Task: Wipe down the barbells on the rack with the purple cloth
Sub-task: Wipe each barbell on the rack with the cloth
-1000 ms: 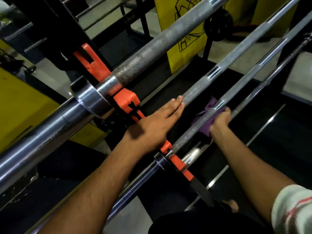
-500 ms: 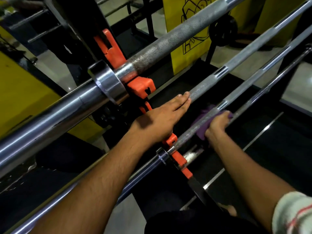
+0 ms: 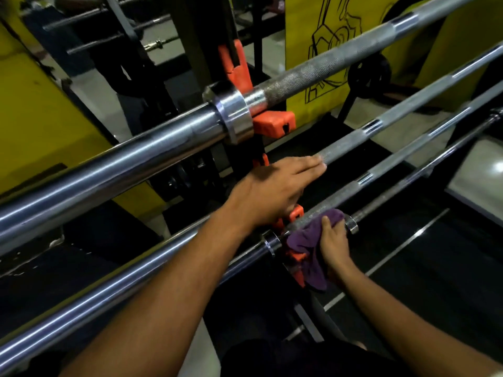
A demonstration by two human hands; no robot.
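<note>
The purple cloth point(image 3: 310, 240) sits low in the view, at about five o'clock from centre, bunched over the third barbell point(image 3: 381, 170) right where its knurled shaft meets the collar and the orange rack hook point(image 3: 295, 213). The right hand point(image 3: 333, 243) pinches and presses the cloth against that bar — its grip is closed on the fabric, with a loose tail hanging down towards six o'clock. The left hand point(image 3: 275, 191) lies flat with straight fingers on the second barbell point(image 3: 408, 107), its grip open, fingertips pointing towards two o'clock; it looks like a steadying hold.

How far along: the wiping is under way on one bar only, and at its near end. Whether the top barbell point(image 3: 326, 66) at twelve o'clock or the thin bar point(image 3: 424, 170) at three o'clock has been cleaned cannot be told — no bar shows a clear wet or wiped mark. I judge that most of the rack is left to do, including the long shaft running up to one o'clock.

Against half a second ago, the cloth and right hand have slid down the bar towards the collar, from the smooth ring mark further up to the hook end. The left hand has stayed on its bar. The view has tipped, bringing the top barbell's sleeve and collar nearer the centre.
</note>
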